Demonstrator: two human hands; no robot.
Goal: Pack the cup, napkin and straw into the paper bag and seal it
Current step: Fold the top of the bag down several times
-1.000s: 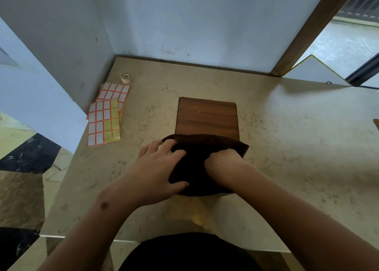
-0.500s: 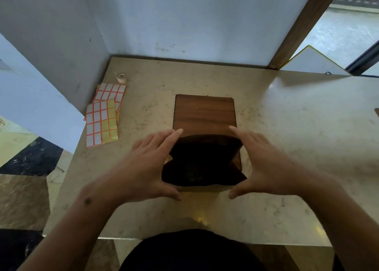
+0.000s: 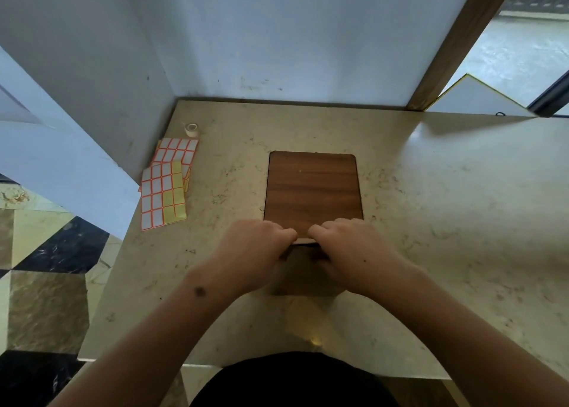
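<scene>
The brown paper bag stands on the marble table, at the near end of a wooden board. Its mouth is pressed together at the top. My left hand and my right hand grip the bag's top edge side by side, fingers curled over it, knuckles almost touching. Most of the bag is hidden behind my hands. The cup, napkin and straw are not visible.
Sheets of orange-framed sticker labels lie at the table's left edge, with a small roll of tape behind them. White walls close the back and left. A wooden post rises at the back right.
The bag's mouth gaped open between my spread hands half a second ago. Both hands have come together at the middle and now pinch the top edge closed.
</scene>
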